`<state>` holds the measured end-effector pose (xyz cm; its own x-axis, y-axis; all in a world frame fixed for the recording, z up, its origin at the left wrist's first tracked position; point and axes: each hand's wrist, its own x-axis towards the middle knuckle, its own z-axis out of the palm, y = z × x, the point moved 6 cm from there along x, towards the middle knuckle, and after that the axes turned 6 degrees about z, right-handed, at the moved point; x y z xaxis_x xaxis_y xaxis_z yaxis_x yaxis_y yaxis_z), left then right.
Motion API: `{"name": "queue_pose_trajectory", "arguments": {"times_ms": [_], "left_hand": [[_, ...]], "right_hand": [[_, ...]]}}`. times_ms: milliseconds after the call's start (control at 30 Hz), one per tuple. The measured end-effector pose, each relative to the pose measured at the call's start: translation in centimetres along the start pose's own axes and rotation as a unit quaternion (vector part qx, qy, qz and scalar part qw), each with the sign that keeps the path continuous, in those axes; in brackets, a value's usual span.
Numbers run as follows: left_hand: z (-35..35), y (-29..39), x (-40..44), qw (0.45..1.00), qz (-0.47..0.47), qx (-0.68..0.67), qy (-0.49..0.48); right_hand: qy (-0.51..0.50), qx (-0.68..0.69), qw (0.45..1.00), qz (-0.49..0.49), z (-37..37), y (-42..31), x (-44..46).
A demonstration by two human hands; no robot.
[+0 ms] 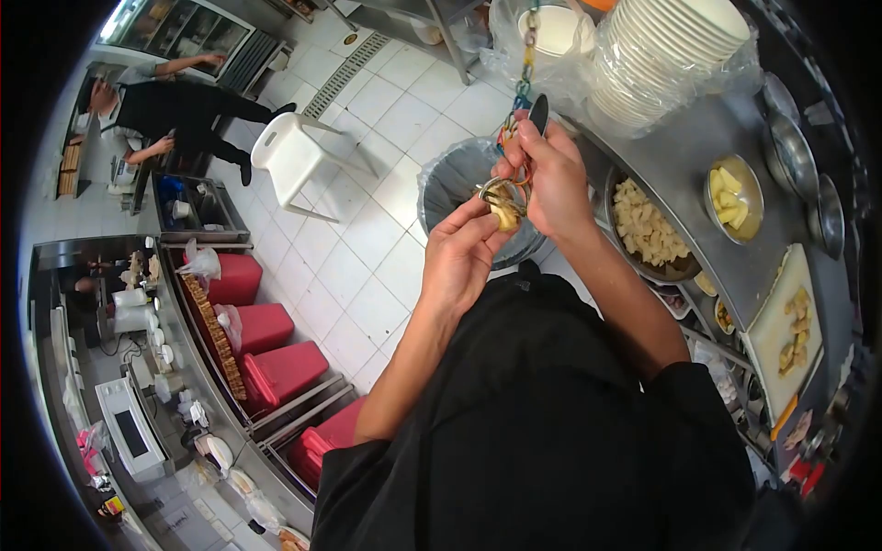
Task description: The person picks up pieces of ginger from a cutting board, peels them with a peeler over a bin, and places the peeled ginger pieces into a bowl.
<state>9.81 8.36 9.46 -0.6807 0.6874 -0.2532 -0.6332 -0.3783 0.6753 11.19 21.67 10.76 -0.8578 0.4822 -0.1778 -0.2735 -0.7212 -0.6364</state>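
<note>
My left hand [464, 253] is closed, its fingertips pinching a small yellowish piece of food [505, 219] with brownish skin on it; I cannot tell which kind. My right hand [556, 179] grips a dark-handled tool [539, 114] that looks like a peeler. A curved metal part [501, 190] lies against the food, between the two hands. From above, a multicoloured chain [525, 69] runs down to my right hand. Both hands are over a bin [430, 197] lined with a clear bag.
On the steel counter are stacked white bowls [666, 55], a metal bowl of yellow chunks [733, 197] and a white cutting board [767, 317] with pieces on it. A pan [680, 269] holds pale chunks. A white stool [289, 161] and another person [175, 110] are at left.
</note>
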Motion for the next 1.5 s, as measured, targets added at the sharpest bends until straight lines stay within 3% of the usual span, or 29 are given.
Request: {"name": "queue_pose_trajectory", "arguments": {"times_ms": [267,333,367,433,500,567,600,833,900,967,1067,1167,1500], "left_hand": [[-1.8,0.4,-0.8,0.999,0.017,0.014,0.039],[-2.0,0.4,-1.4,0.998,0.023,0.022,0.047],[-2.3,0.6,-1.5,0.997,0.035,0.029,0.059],[-3.0,1.2,-1.2,0.997,0.044,0.024,0.052],[-3.6,1.3,-1.2,0.997,0.054,0.012,0.056],[-3.8,1.7,-1.0,0.997,0.060,-0.025,0.048],[-3.7,1.8,-1.0,0.996,0.057,-0.047,0.047],[-3.8,1.9,-0.2,0.996,0.052,-0.051,0.043],[-4.2,1.8,-0.2,0.996,0.049,-0.060,0.039],[-4.3,1.8,-0.2,0.996,0.045,-0.068,0.048],[-4.0,1.5,0.1,0.995,0.034,-0.072,0.055],[-3.4,1.4,0.5,0.995,0.030,-0.071,0.058],[-3.4,0.8,0.4,0.995,0.039,-0.063,0.074]], "right_hand": [[0.016,-0.011,0.999,-0.025,0.4,2.6,3.1],[0.074,-0.091,0.992,-0.049,-1.5,4.3,6.7],[0.074,-0.089,0.992,-0.051,-2.0,4.7,7.4],[0.070,-0.220,0.969,-0.085,-1.1,4.2,7.9],[0.049,-0.266,0.956,-0.116,-0.4,3.7,7.4],[-0.057,-0.402,0.897,-0.175,1.9,3.3,6.7],[-0.064,-0.401,0.896,-0.180,2.1,3.2,6.7],[-0.081,-0.455,0.879,-0.114,2.6,2.2,6.9],[-0.074,-0.233,0.965,-0.090,2.3,0.7,6.0],[-0.064,-0.179,0.977,-0.096,2.5,0.0,5.1],[-0.047,-0.050,0.997,-0.026,2.6,0.2,3.3],[-0.050,0.016,0.998,0.021,2.7,0.9,1.9],[-0.054,-0.006,0.998,0.035,1.9,2.4,0.9]]}}
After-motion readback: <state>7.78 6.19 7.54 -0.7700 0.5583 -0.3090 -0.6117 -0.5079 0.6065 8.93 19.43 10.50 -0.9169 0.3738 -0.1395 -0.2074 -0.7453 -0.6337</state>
